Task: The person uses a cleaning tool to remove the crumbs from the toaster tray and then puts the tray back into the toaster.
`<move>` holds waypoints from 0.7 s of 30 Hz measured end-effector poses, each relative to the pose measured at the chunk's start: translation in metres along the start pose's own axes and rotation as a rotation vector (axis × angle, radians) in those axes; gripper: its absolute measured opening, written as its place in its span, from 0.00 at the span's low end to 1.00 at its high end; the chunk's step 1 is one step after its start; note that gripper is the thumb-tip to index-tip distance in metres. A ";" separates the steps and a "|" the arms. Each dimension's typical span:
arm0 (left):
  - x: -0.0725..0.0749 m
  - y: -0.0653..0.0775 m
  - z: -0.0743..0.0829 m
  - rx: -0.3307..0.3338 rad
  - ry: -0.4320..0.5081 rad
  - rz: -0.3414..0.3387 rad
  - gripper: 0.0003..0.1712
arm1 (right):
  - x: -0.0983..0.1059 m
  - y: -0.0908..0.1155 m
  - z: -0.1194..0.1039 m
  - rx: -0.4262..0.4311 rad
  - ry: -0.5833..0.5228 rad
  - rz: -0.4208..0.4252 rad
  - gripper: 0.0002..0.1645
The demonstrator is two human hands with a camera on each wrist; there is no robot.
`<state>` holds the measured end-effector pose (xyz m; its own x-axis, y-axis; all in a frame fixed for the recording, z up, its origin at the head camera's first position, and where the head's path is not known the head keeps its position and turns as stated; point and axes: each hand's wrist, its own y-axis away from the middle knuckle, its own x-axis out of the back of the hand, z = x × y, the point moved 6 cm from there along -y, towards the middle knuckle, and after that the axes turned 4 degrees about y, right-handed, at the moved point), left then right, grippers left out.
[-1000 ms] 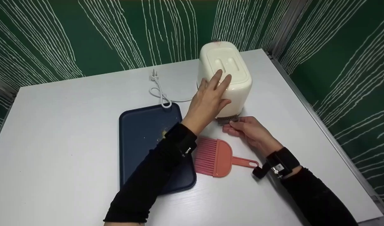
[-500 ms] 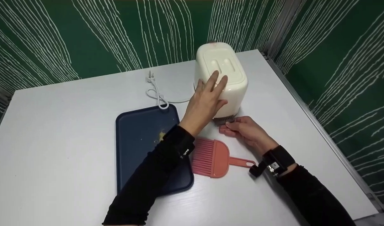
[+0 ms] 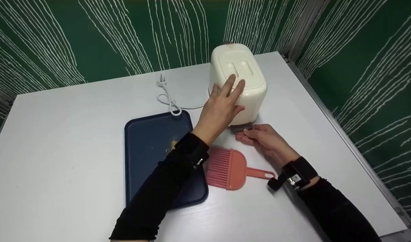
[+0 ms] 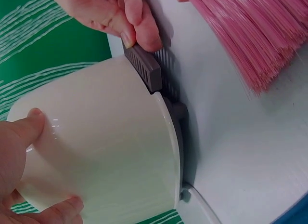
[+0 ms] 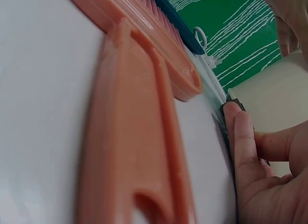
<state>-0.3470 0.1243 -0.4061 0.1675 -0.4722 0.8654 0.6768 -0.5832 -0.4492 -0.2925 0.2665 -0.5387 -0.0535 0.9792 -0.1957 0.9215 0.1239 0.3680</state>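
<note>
Cream appliance (image 3: pixel 252 90): left hand (image 3: pixel 219 111) rests on it, fingers spread, apparently to steady it; right hand (image 3: pixel 267 139), apart, pinches grey slotted piece (image 4: pixel 143 65) at its base.

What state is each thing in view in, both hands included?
Cream appliance: standing on the table
Gray slotted piece: jutting out at the appliance's base
Plug: unplugged, prongs bare
Cord: loosely looped
Blue tray: flat, yellow crumbs on it
Brush: lying down, unheld
Left hand: fingers spread, resting on the appliance
Right hand: pinching the gray slotted piece
</note>
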 end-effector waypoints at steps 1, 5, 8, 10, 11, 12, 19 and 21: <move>0.000 0.000 0.000 0.001 0.002 -0.001 0.38 | 0.000 0.000 0.000 -0.010 0.004 0.000 0.24; 0.000 0.000 0.000 0.007 0.011 -0.011 0.39 | 0.002 -0.001 -0.001 -0.047 0.042 -0.010 0.24; -0.001 -0.001 -0.001 0.010 0.021 -0.018 0.39 | 0.004 -0.001 0.000 -0.077 0.082 -0.001 0.23; -0.002 -0.001 0.000 0.011 0.024 -0.021 0.39 | 0.005 -0.002 0.000 -0.093 0.100 0.005 0.23; -0.002 -0.001 -0.001 0.011 0.021 -0.021 0.39 | 0.006 -0.002 0.001 -0.099 0.109 0.009 0.22; -0.002 -0.001 -0.001 0.011 0.018 -0.022 0.39 | 0.006 -0.002 0.001 -0.104 0.112 0.010 0.22; -0.001 -0.001 0.000 0.001 -0.002 -0.019 0.39 | 0.006 -0.004 0.002 -0.106 0.125 0.008 0.21; 0.000 0.000 0.000 -0.009 -0.010 -0.014 0.39 | 0.004 -0.004 0.001 -0.093 0.132 0.005 0.21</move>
<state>-0.3472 0.1241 -0.4062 0.1651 -0.4574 0.8738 0.6728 -0.5956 -0.4389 -0.2959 0.2699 -0.5423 -0.1044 0.9917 -0.0744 0.8829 0.1269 0.4521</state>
